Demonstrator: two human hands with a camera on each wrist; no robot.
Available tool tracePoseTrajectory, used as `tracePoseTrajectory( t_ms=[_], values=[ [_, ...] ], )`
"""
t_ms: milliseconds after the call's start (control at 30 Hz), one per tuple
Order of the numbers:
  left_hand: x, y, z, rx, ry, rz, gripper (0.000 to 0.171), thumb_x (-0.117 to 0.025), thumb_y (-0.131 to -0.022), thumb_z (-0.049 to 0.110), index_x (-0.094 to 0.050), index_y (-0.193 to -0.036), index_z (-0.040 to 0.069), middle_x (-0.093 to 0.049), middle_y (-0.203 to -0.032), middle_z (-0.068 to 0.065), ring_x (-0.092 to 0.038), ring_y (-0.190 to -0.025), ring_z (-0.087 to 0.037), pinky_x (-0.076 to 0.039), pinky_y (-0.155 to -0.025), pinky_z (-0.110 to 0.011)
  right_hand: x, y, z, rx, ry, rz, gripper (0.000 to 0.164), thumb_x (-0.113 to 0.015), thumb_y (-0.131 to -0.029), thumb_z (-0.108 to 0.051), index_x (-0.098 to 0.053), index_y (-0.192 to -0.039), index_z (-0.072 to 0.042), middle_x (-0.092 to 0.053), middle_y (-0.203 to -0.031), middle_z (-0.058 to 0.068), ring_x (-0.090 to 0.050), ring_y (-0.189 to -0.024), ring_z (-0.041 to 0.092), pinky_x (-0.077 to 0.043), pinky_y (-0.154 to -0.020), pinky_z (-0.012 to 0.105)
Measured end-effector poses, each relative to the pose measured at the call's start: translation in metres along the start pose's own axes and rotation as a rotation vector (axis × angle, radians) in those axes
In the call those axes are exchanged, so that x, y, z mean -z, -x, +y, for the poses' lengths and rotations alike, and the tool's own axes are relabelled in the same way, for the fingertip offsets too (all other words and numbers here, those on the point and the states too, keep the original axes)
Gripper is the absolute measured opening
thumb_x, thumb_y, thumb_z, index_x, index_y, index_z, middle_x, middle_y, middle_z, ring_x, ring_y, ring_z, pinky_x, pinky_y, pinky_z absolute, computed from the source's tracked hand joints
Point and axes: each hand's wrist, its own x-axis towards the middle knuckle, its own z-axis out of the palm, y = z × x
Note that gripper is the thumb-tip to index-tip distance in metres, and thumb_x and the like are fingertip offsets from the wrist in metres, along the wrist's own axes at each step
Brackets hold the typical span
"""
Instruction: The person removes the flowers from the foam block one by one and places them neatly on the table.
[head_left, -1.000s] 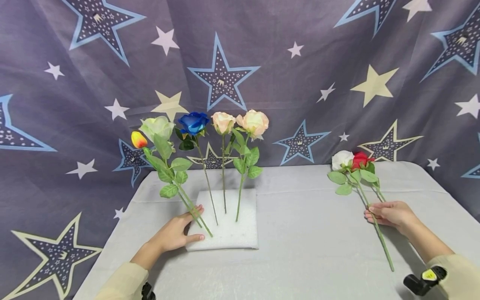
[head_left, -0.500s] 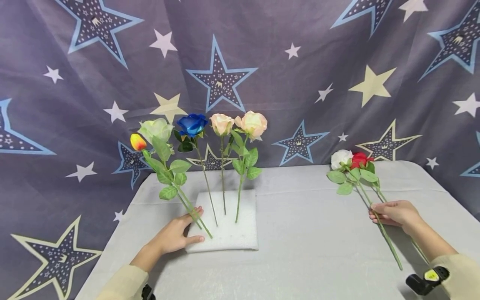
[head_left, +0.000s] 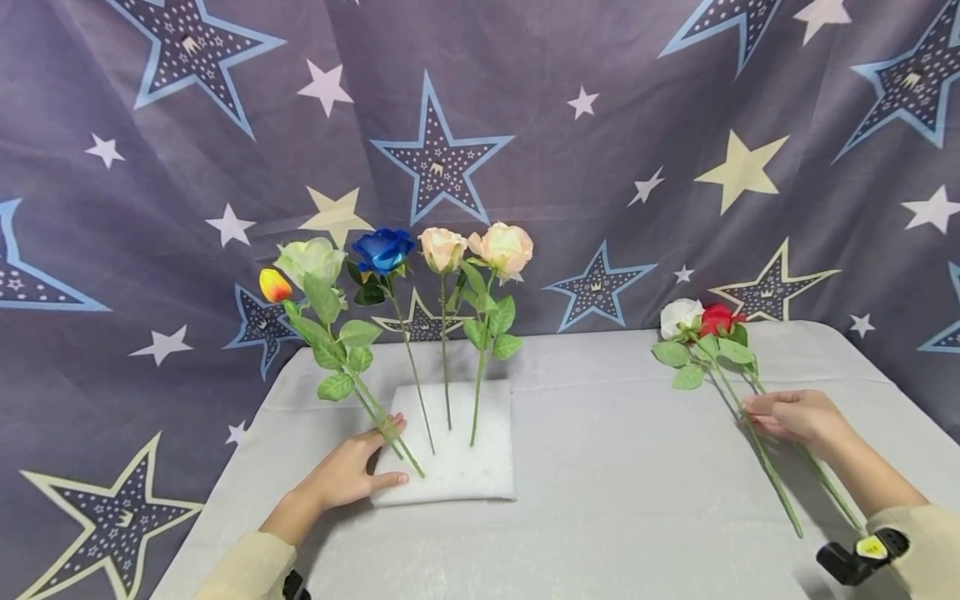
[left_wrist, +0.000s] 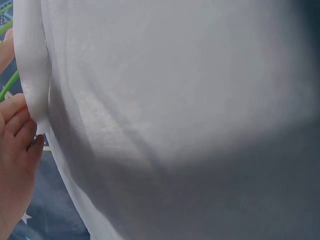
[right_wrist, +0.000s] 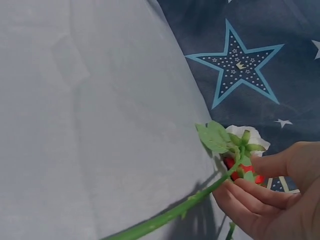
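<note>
My left hand (head_left: 341, 471) rests on the left edge of a white foam block (head_left: 480, 467), thumb along the front and fingers reaching toward the back. In the left wrist view its fingers (left_wrist: 17, 117) press against the block's side. Artificial flowers stand in the foam: a blue rose (head_left: 384, 250), two pale pink roses (head_left: 501, 248), a pale green rose (head_left: 311, 260) and an orange-yellow tulip (head_left: 275, 285). At the right, my right hand (head_left: 798, 417) pinches the stem of a white rose (head_left: 681, 318). A red rose (head_left: 718, 319) lies beside it, its stem partly hidden behind the hand.
A light grey cloth (head_left: 592, 467) covers the table. Behind its far edge hangs a dark purple-grey curtain (head_left: 600, 183) with printed stars. The leaning stems of the green rose and tulip pass right by my left hand.
My right hand has shifted slightly right and its fingers have drawn in at the white rose's stem, whose lower end has swung right. The left hand stays on the foam block.
</note>
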Motion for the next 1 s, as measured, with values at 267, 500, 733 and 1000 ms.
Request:
tracePoseTrajectory(
  t_ms=[267,500,733,1000],
  values=[
    [0.001,0.001,0.0,0.005,-0.003,-0.014,0.083,-0.069,-0.077,0.052,-0.041,-0.141,0.008,-0.041,-0.146,-0.014,-0.042,-0.132,-0.035,-0.035,-0.109,-0.051,-0.003,0.004,-0.011,0.079,0.269,0.087,0.062,-0.056,-0.093,-0.024,-0.037,-0.126,0.026,-0.071,-0.089,-0.004,-0.062,-0.069,-0.009,-0.057,-0.073,0.019],
    [0.001,0.0,0.0,0.007,-0.003,-0.01,0.083,-0.068,-0.077,0.052,-0.041,-0.141,0.008,-0.041,-0.146,-0.014,-0.042,-0.132,-0.034,-0.034,-0.11,-0.05,-0.017,-0.002,-0.024,0.161,0.258,0.075,0.064,-0.055,-0.094,-0.027,-0.036,-0.13,0.022,-0.069,-0.1,-0.001,-0.06,-0.074,-0.012,-0.056,-0.076,0.017],
    [-0.001,0.0,0.0,-0.008,-0.002,0.005,0.082,-0.069,-0.077,0.052,-0.042,-0.141,0.007,-0.042,-0.145,-0.016,-0.043,-0.131,-0.035,-0.035,-0.109,-0.051,-0.043,-0.011,-0.039,0.223,0.17,0.004,0.062,-0.059,-0.093,-0.023,-0.036,-0.134,0.018,-0.063,-0.112,0.0,-0.061,-0.081,-0.01,-0.055,-0.084,0.019],
    [0.0,0.0,0.0,0.012,0.003,-0.016,0.083,-0.068,-0.077,0.053,-0.041,-0.142,0.009,-0.04,-0.146,-0.014,-0.041,-0.132,-0.034,-0.034,-0.11,-0.051,-0.072,-0.02,-0.057,0.283,-0.052,-0.141,0.064,-0.06,-0.091,-0.01,-0.027,-0.135,0.022,-0.068,-0.09,-0.016,-0.065,-0.084,-0.003,-0.055,-0.086,0.024]
  ],
)
